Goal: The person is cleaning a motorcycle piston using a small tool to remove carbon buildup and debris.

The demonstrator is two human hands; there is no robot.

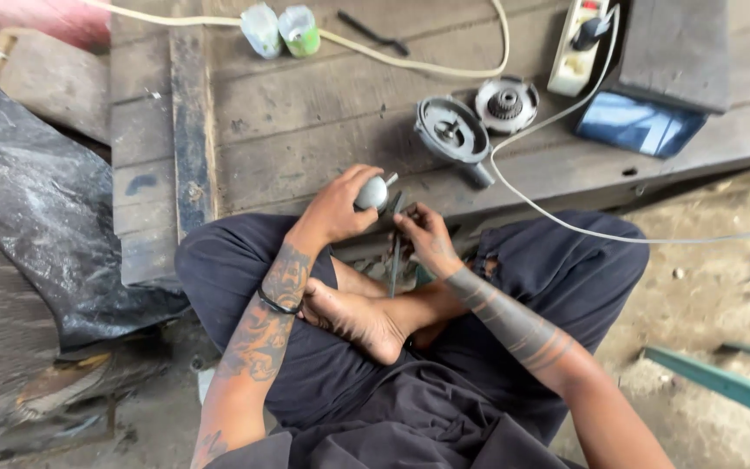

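The person sits cross-legged at the near edge of a weathered grey wooden plank desk (pixel 305 130), both hands working just over that edge. The left hand (pixel 336 208) has its grip wrapped around a rounded grey metal part with a short stub (pixel 373 193), which it holds just above the near edge of the desk. The right hand (pixel 425 236) pinches a thin dark metal tool (pixel 396 252) between thumb and fingertips; the tool stands nearly upright, its lower end reaching down toward the person's bare foot (pixel 353 317). The two hands sit just beside each other, the tool's top close to the grey part. Further back on the desk, near its middle, lie a round grey gear housing with a short neck (pixel 453 130) and, touching it, a round cover plate with a toothed gear at its centre (pixel 507 104). A white power strip (pixel 576 48) rests toward the far right corner, and a pale cable (pixel 444 65) loops across the planks. Two small plastic pots with green labels (pixel 281 30) stand at the far edge.
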